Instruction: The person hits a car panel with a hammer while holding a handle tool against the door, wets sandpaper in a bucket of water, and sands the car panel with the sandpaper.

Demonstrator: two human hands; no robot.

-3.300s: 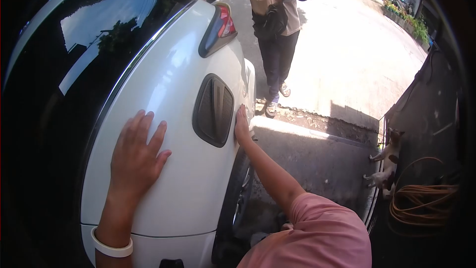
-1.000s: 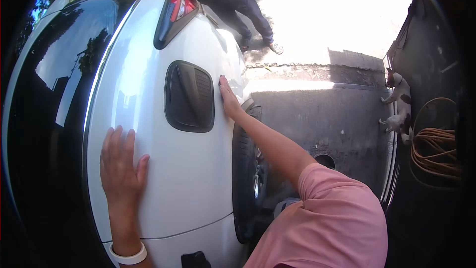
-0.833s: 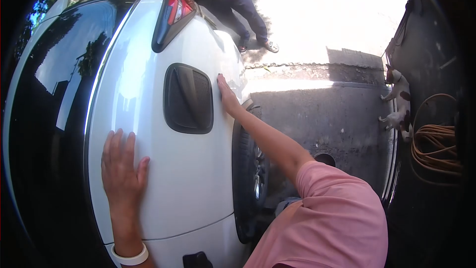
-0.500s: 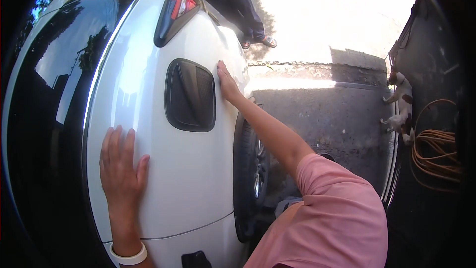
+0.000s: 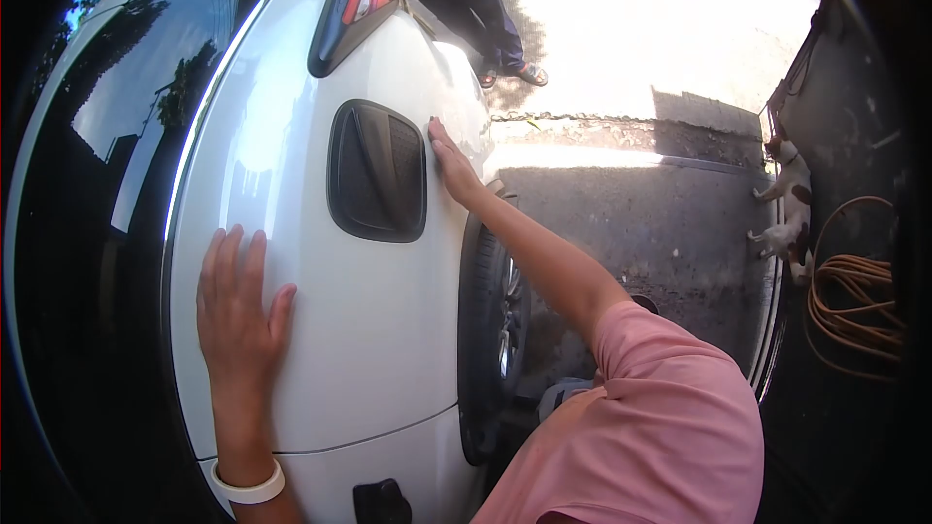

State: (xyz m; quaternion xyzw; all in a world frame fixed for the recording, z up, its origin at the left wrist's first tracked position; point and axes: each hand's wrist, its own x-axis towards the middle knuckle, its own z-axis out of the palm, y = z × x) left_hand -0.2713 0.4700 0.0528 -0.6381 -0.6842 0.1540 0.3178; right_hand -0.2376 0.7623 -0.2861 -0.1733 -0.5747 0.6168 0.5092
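Observation:
Both hands lie on the side of a white car point(image 5: 359, 349). My left hand point(image 5: 238, 296) rests flat on the upper panel beside the dark window, its fingers stretched out and the thumb apart. A pale band circles that wrist. My right hand point(image 5: 452, 163) presses on the panel's outer curve with straight fingers, close to a dark rounded cover point(image 5: 379, 172) that looks like a fuel-door cover. Neither hand holds anything. Beyond them sits the red and clear tail light point(image 5: 361, 2). The rear wheel point(image 5: 493, 315) is below my right forearm.
A person in dark trousers point(image 5: 485, 15) stands near the car's tail end. At right, a white and brown dog point(image 5: 794, 196) stands by a dark wall, near a coiled orange-brown hose point(image 5: 852, 301). Concrete floor point(image 5: 621, 223) lies between car and wall.
The car's panel, cover and tail light sit slightly higher in view, and my left hand has shifted up with them. My right hand sits a little lower relative to the cover.

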